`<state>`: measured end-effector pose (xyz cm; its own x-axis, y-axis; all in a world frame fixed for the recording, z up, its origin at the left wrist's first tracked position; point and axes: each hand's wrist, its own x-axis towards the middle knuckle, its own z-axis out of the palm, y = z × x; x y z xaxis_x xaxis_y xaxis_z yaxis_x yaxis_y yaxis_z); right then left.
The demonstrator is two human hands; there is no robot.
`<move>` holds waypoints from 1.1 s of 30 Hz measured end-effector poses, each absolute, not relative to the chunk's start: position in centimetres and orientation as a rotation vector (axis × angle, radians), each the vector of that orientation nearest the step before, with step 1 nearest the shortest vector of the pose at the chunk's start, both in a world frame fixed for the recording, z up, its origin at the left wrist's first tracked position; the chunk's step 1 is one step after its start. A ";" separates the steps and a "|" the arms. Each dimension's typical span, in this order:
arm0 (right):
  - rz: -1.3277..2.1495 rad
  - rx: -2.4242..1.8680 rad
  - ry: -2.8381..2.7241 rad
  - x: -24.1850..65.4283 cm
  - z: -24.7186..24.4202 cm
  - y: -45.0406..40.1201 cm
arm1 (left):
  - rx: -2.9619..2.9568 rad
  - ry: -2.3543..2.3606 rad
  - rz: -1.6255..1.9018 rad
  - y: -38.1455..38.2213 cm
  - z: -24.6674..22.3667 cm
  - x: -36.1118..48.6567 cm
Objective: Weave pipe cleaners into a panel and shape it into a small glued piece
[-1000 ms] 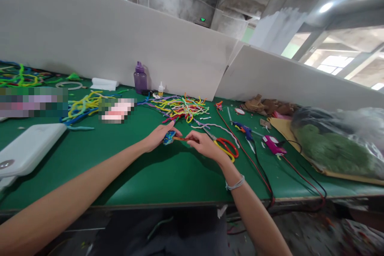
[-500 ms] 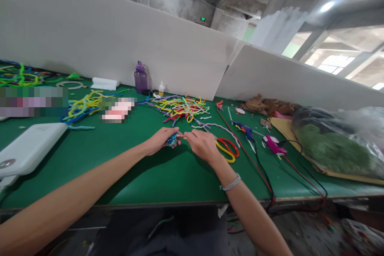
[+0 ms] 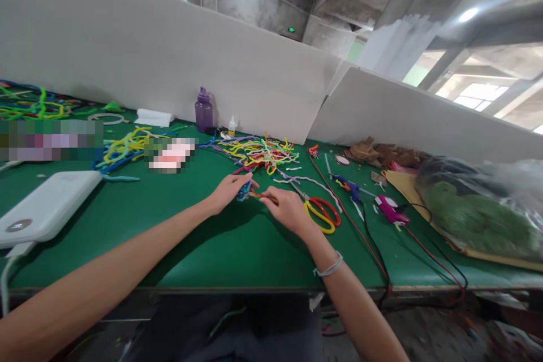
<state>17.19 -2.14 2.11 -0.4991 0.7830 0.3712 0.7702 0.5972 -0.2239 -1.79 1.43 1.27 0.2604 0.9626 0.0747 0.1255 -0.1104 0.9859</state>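
Observation:
Over the near middle of the green table, my left hand is closed around a small blue bundle with yellowish and light flecks; its exact kind is unclear. My right hand pinches a thin orange-brown strand, which reaches from its fingers to the bundle. Just right of that hand lies a pair of scissors with red and yellow handles, its blades pointing away to the left. Beyond both hands spreads a pile of coloured pipe cleaners.
A purple bottle and a small dropper bottle stand near the partition. At left lies a white power bank. On the right are a blue glue gun, a magenta device, cords and a bag of green material.
My right hand has drawn slightly away from the left, so more of the orange-brown strand shows between them. The left hand still holds the blue bundle. The view has shifted a little.

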 end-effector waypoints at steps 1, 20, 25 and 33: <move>0.134 -1.270 -2.363 17.0 2.0 -2.1 | 1.553 1.082 1.013 1.4 1.4 -1.8; 0.112 -1.233 -2.328 17.7 2.0 -1.3 | 1.964 1.050 0.800 2.1 1.2 -2.5; 0.064 -1.175 -2.313 18.0 2.1 -1.4 | 1.925 1.034 0.798 2.4 1.1 -2.9; -0.052 -1.242 -2.316 18.2 2.5 -1.3 | 1.727 0.982 0.771 1.5 1.3 -2.3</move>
<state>18.19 -1.34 2.47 -0.4535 0.7691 0.4503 0.7886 0.5817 -0.1994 -2.29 1.50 1.27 0.4745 0.8783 0.0590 0.2650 -0.2065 0.9419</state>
